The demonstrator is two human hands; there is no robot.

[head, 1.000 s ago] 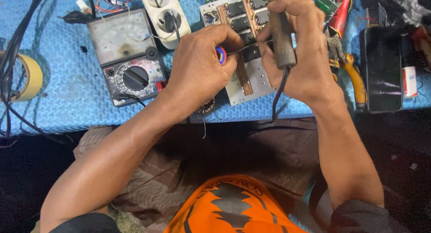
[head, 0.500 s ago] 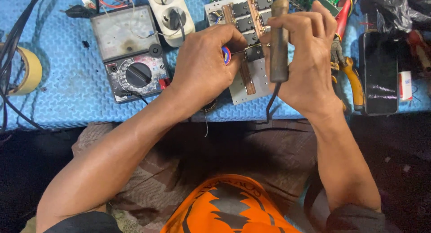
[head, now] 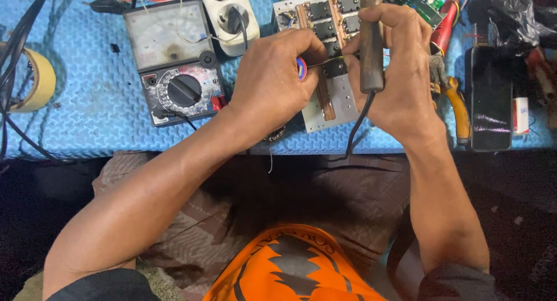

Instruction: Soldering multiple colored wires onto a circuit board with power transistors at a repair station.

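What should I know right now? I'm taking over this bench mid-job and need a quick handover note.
Left hand: pinches a thin wire, a small blue-and-red part at the fingertips, over the circuit board.
Right hand: gripped around the wooden-handled soldering iron, tip end toward the board; its cord hangs off the mat edge.
Board lies on the blue mat; analog multimeter to its left, orange-handled pliers and a dark phone to its right.
Done: cannot tell which joints are finished.
Left: the joint under the wire looks in progress.

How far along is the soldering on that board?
Done: parts already sit on the board. In hand: right hand grips the soldering iron, left hand feeds thin wire to the joint. Left: this joint; others are hidden by the hands.
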